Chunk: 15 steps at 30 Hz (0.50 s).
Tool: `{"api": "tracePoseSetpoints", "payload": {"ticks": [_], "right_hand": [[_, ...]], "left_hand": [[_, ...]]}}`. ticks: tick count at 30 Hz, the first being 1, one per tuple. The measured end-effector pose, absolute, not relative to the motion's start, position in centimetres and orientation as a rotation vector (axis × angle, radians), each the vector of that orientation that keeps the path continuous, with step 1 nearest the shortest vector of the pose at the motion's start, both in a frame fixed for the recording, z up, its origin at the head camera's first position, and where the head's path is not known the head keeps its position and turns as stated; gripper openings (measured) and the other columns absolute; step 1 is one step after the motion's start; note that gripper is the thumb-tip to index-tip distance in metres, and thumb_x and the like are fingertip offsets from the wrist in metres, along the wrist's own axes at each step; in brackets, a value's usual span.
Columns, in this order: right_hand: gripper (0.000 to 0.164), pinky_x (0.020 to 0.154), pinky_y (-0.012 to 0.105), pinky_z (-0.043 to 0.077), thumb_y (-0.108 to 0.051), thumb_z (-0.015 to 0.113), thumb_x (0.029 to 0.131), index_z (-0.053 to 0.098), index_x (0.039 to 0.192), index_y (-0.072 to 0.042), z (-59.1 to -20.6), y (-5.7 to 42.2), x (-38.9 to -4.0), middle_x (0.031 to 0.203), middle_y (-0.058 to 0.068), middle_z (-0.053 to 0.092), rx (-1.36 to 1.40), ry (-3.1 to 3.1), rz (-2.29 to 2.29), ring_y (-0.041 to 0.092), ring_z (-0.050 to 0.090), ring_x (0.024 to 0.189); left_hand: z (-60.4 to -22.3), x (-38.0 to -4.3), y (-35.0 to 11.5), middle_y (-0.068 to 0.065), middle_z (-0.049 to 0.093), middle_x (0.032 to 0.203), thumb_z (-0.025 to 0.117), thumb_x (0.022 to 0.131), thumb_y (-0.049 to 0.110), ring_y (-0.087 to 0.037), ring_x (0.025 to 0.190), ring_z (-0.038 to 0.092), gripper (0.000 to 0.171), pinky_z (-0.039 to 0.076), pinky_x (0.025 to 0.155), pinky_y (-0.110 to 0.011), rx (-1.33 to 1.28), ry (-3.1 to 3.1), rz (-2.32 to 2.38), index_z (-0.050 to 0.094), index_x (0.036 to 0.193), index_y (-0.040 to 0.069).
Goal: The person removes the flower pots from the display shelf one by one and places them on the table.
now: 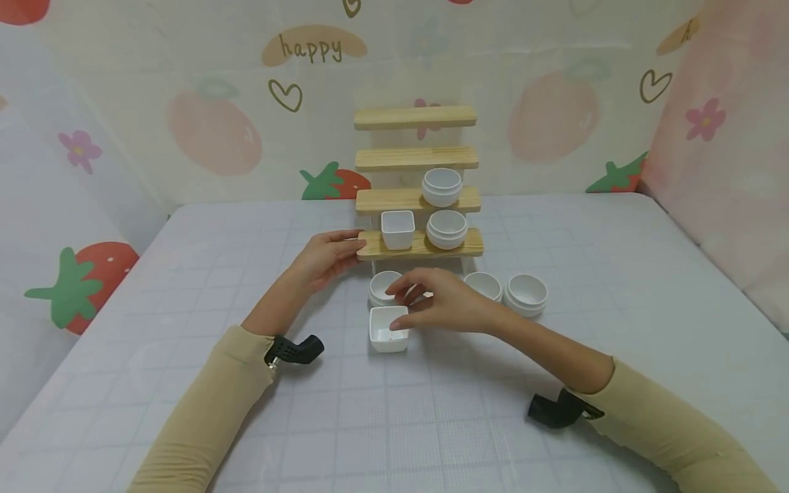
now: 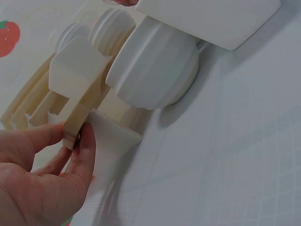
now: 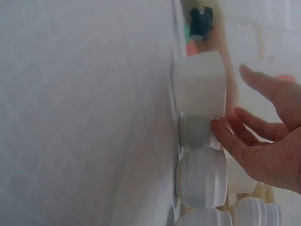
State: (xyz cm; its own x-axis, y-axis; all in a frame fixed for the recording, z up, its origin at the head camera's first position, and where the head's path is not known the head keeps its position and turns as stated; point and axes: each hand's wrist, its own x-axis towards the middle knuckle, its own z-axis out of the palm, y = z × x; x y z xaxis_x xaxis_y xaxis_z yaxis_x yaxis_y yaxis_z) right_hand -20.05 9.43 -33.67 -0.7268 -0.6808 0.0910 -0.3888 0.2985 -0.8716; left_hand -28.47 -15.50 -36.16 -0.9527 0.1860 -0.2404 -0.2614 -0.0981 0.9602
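Observation:
My left hand (image 1: 329,260) pinches the left end of the lowest plank (image 1: 420,248) of a tiered wooden stand, thumb on one face and fingers on the other, as the left wrist view shows. Over the table, my right hand (image 1: 445,301) hovers with thumb and fingers spread apart. Its thumb is just over a white square bowl (image 1: 380,337), and its fingertips are close above a white round bowl (image 1: 381,284) right behind. The right fingers partly cover both bowls in the head view. In the right wrist view the square bowl (image 3: 200,84) stands upright on the table.
The lowest plank bears a square bowl (image 1: 397,231) and a round bowl (image 1: 446,230); another round bowl (image 1: 442,187) sits one tier up. Two round bowls, one (image 1: 483,285) partly behind the right hand and one (image 1: 526,294) further right, stand on the table before a patterned backdrop (image 1: 431,68).

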Motion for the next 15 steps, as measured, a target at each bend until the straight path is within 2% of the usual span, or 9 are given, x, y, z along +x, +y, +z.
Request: {"api": "tracePoseSetpoints", "payload": {"ticks": [9, 15], "right_hand": [[0.039, 0.097, 0.038, 0.062, -0.001, 0.081, 0.091, 0.066, 0.126, 0.011, -32.6, 10.0, -20.7, 0.124, 0.026, 0.068, -0.974, 2.289, -1.417, 0.03, 0.072, 0.108], [0.039, 0.099, 0.04, 0.061, -0.004, 0.08, 0.093, 0.068, 0.128, 0.007, -31.6, 10.5, -20.8, 0.126, 0.021, 0.069, -0.923, 2.336, -1.385, 0.027, 0.071, 0.109]], "left_hand": [[-36.1, -28.5, -15.6, -0.023, 0.046, 0.154, 0.056, 0.108, 0.004, -0.008, 0.097, 0.065, 0.054, 0.059, 0.082, -0.015, -0.09, 1.883, 2.12, 0.039, 0.158, -0.009], [-36.2, -28.5, -15.6, -0.025, 0.044, 0.157, 0.056, 0.108, 0.003, -0.009, 0.097, 0.065, 0.054, 0.059, 0.081, -0.015, -0.089, 1.876, 2.123, 0.039, 0.158, -0.009]]}}
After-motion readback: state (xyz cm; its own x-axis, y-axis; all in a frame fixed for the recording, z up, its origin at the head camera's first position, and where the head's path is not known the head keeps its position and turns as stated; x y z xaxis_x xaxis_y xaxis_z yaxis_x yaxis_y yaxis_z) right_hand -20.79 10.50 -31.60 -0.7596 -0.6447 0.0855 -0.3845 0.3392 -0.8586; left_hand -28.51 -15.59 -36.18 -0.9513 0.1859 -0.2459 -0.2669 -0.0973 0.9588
